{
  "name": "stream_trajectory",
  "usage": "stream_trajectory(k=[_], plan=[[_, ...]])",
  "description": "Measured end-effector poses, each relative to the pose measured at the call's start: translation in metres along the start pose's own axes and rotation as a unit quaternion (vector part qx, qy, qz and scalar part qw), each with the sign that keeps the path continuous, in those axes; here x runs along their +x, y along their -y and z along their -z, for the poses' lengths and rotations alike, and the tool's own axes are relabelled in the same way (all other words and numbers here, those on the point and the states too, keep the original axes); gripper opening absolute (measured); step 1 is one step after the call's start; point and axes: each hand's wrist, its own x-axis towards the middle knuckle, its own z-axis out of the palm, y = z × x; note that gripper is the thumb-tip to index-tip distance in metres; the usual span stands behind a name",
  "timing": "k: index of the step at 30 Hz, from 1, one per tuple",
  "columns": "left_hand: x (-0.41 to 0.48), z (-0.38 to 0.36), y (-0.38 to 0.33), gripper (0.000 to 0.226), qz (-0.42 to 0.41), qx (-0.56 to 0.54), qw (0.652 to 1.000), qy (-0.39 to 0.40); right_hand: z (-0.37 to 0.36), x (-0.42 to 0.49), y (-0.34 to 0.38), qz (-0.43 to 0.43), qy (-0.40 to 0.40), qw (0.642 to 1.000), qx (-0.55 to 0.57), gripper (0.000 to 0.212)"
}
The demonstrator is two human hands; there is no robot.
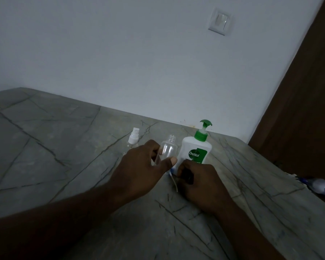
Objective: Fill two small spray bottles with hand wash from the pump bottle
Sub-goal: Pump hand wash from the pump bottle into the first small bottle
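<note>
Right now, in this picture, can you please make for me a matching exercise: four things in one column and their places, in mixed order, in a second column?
Things:
1. clear plastic small bottle with open neck
2. small clear bottle with white spray cap
3. white plastic pump bottle with green pump
4. white square wall switch

Places:
A. on the wall
B. standing alone, leftmost on the grey stone table
C. gripped in the left hand
D. just behind the right hand, which holds a thin white tube

Pairs: 1-C, 2-B, 3-D, 4-A.
</note>
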Motion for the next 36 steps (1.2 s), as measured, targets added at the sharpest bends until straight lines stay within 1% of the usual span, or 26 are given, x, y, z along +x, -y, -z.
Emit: stream_trajectory(k=[2, 5, 7, 9, 11, 13, 15, 17, 22, 26, 29, 32, 36], plan=[[0.000, 0.001, -0.001, 0.040, 0.000, 0.004, 1.000, -0.003, 0.001, 0.001, -0.002, -0.003, -0.042, 0.999, -0.004, 0.015], [-0.001, 0.002, -0.003, 0.041, -0.001, 0.007, 1.000, -0.001, 0.004, 0.003, -0.008, -0.006, -0.141, 0.990, 0.008, 0.018], [-0.003, 0.002, -0.004, 0.039, -0.005, 0.010, 1.000, 0.012, 0.005, 0.004, -0.013, -0.009, -0.187, 0.982, 0.036, 0.019], [-0.004, 0.002, -0.004, 0.037, -0.007, 0.004, 1.000, 0.022, 0.008, 0.006, -0.014, -0.017, -0.215, 0.973, 0.084, 0.015], [-0.006, 0.002, -0.004, 0.037, -0.008, -0.003, 1.000, 0.021, 0.013, 0.006, -0.012, -0.041, -0.247, 0.958, 0.140, 0.017], [-0.005, 0.003, -0.005, 0.037, -0.009, -0.015, 1.000, 0.014, 0.022, 0.010, -0.010, -0.084, -0.285, 0.931, 0.212, 0.026], [-0.003, 0.003, -0.009, 0.039, -0.010, -0.021, 1.000, 0.007, 0.041, 0.018, -0.009, -0.130, -0.302, 0.905, 0.270, 0.032], [0.002, 0.005, -0.015, 0.040, -0.012, -0.017, 1.000, 0.008, 0.064, 0.033, -0.012, -0.141, -0.287, 0.904, 0.285, 0.036], [0.025, 0.005, -0.039, 0.034, -0.046, -0.017, 0.999, 0.018, 0.104, 0.088, -0.015, -0.121, -0.203, 0.943, 0.232, 0.041], [0.034, -0.006, -0.046, 0.034, -0.045, -0.055, 0.997, -0.010, 0.113, 0.118, -0.008, -0.086, -0.078, 0.959, 0.259, 0.054], [0.035, -0.014, -0.043, 0.035, -0.043, -0.059, 0.997, -0.008, 0.105, 0.127, -0.004, -0.051, -0.008, 0.974, 0.219, 0.060], [0.036, -0.014, -0.039, 0.037, -0.052, -0.069, 0.996, -0.024, 0.095, 0.130, -0.004, -0.049, 0.011, 0.973, 0.227, 0.054], [0.039, -0.013, -0.038, 0.041, -0.058, -0.077, 0.995, -0.027, 0.093, 0.128, -0.007, -0.096, 0.039, 0.962, 0.254, 0.056]])
